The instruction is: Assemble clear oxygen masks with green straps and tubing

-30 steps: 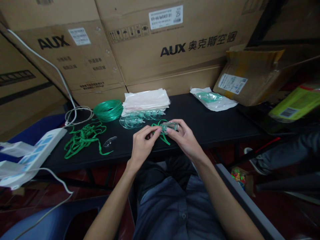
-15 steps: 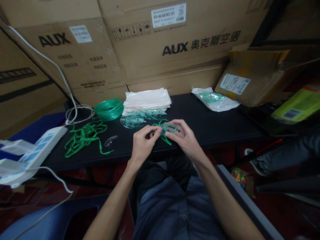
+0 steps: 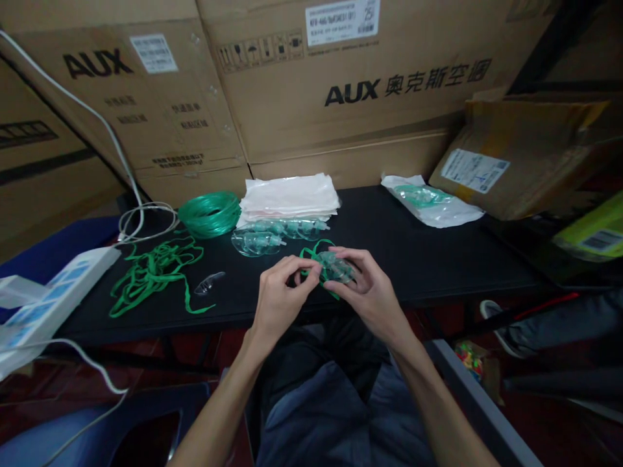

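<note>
Both hands meet over the front edge of the black table (image 3: 438, 259). My right hand (image 3: 372, 295) grips a clear plastic mask (image 3: 335, 266) with a green elastic strap (image 3: 314, 250) looped on it. My left hand (image 3: 280, 295) pinches the strap at the mask's left side, fingers closed. Just behind lie more clear masks (image 3: 277, 233) in a row.
A pile of green straps (image 3: 150, 272), a coil of green tubing (image 3: 209, 213), a stack of white bags (image 3: 289, 194) and a bagged mask (image 3: 431, 201) lie on the table. A small clear piece (image 3: 209, 283) lies apart. Cardboard boxes (image 3: 341, 97) stand behind. A white power strip (image 3: 48, 301) sits at left.
Both hands with the mask have dropped slightly toward me and the mask has turned in my right hand. The camera has tilted a little.
</note>
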The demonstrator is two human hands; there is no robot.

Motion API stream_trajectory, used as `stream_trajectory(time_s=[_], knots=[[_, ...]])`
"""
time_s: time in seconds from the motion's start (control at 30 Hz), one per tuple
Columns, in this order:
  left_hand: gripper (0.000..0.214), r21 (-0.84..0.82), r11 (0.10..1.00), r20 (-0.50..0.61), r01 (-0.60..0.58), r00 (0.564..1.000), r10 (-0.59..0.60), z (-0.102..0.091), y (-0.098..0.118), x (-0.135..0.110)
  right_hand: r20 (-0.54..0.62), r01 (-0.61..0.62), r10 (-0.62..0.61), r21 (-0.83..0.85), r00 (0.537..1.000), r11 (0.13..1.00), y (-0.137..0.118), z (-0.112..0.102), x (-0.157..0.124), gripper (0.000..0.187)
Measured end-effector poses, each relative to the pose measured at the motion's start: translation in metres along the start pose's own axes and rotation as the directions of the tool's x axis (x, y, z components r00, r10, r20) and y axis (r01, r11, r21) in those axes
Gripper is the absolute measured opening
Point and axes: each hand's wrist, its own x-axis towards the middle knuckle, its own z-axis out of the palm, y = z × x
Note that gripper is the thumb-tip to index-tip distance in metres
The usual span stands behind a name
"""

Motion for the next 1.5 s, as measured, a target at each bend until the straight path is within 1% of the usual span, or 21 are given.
stream_trajectory(time_s=[0.1, 0.17, 0.2, 0.27, 0.33, 0.4, 0.47, 0.57, 0.67, 0.73, 0.77, 0.83, 0.9, 1.0, 1.13, 1.37, 1.5], knots=[[0.010, 0.017, 1.000, -0.014, -0.010, 1.000, 0.011, 0.000, 0.001, 0.001, 0.009, 0.013, -0.013, -0.027, 1.000, 1.000, 0.000, 0.001, -0.003, 0.040], [0.009, -0.005, 1.000, -0.012, -0.011, 1.000, 0.011, 0.000, 0.000, 0.001, 0.025, 0.020, -0.019, -0.044, 0.999, 0.999, -0.002, 0.001, -0.005, 0.039], [0.009, -0.023, 1.000, -0.008, -0.009, 1.000, 0.009, 0.000, -0.001, 0.001, 0.034, 0.024, -0.022, -0.057, 0.999, 0.998, -0.003, 0.001, -0.005, 0.036], [0.011, -0.048, 0.999, 0.004, 0.000, 1.000, 0.001, 0.001, -0.003, 0.001, 0.033, 0.039, -0.035, -0.107, 0.999, 0.994, -0.005, 0.001, -0.006, 0.023], [0.012, -0.052, 0.998, 0.016, 0.017, 1.000, -0.017, 0.001, -0.006, 0.000, -0.005, 0.056, -0.058, -0.183, 0.998, 0.981, -0.006, 0.002, -0.005, 0.009], [0.012, -0.052, 0.998, 0.032, 0.029, 0.999, -0.027, 0.001, -0.007, 0.000, -0.056, 0.054, -0.069, -0.239, 0.996, 0.970, -0.007, 0.003, -0.004, 0.007], [0.013, -0.058, 0.998, 0.040, 0.029, 0.999, -0.027, 0.001, -0.008, 0.001, -0.090, 0.036, -0.059, -0.241, 0.994, 0.970, -0.006, 0.005, -0.003, 0.004], [0.012, -0.057, 0.998, 0.045, 0.025, 0.999, -0.022, 0.001, -0.007, 0.001, -0.101, 0.034, -0.059, -0.229, 0.993, 0.973, -0.004, 0.007, -0.002, 0.010], [0.012, -0.093, 0.994, 0.057, 0.059, 0.997, -0.054, 0.001, -0.005, 0.001, -0.092, 0.058, -0.086, -0.267, 0.992, 0.962, -0.002, 0.007, -0.002, 0.006], [0.018, -0.122, 0.989, 0.078, 0.081, 0.994, -0.072, 0.002, -0.003, 0.001, -0.092, 0.068, -0.098, -0.282, 0.991, 0.957, -0.001, 0.006, -0.002, 0.005], [0.023, -0.113, 0.991, 0.095, 0.076, 0.993, -0.066, 0.002, -0.002, 0.001, -0.095, 0.072, -0.103, -0.285, 0.990, 0.956, -0.001, 0.006, -0.002, 0.006], [0.033, -0.042, 0.999, 0.138, 0.032, 0.990, -0.026, 0.001, 0.000, 0.001, -0.098, 0.086, -0.120, -0.299, 0.988, 0.950, 0.000, 0.006, -0.003, 0.006], [0.036, 0.031, 0.999, 0.173, -0.019, 0.985, 0.013, 0.000, 0.001, 0.001, -0.095, 0.106, -0.143, -0.319, 0.985, 0.942, 0.000, 0.006, -0.005, 0.007], [0.031, 0.051, 0.997, 0.188, -0.052, 0.981, 0.042, -0.001, 0.001, 0.001, -0.088, 0.127, -0.167, -0.343, 0.982, 0.931, 0.000, 0.005, -0.007, 0.008], [0.022, 0.068, 0.996, 0.193, -0.062, 0.980, 0.048, -0.002, 0.001, 0.001, -0.065, 0.127, -0.161, -0.361, 0.985, 0.924, 0.000, 0.003, -0.010, 0.009], [0.020, 0.108, 0.992, 0.166, -0.058, 0.985, 0.039, -0.001, 0.005, 0.000, -0.072, 0.109, -0.139, -0.322, 0.988, 0.941, 0.000, 0.007, -0.012, 0.007], [0.019, 0.119, 0.991, 0.144, -0.056, 0.989, 0.039, 0.000, 0.005, 0.000, -0.043, 0.118, -0.138, -0.310, 0.989, 0.943, 0.000, 0.007, -0.012, 0.008]])
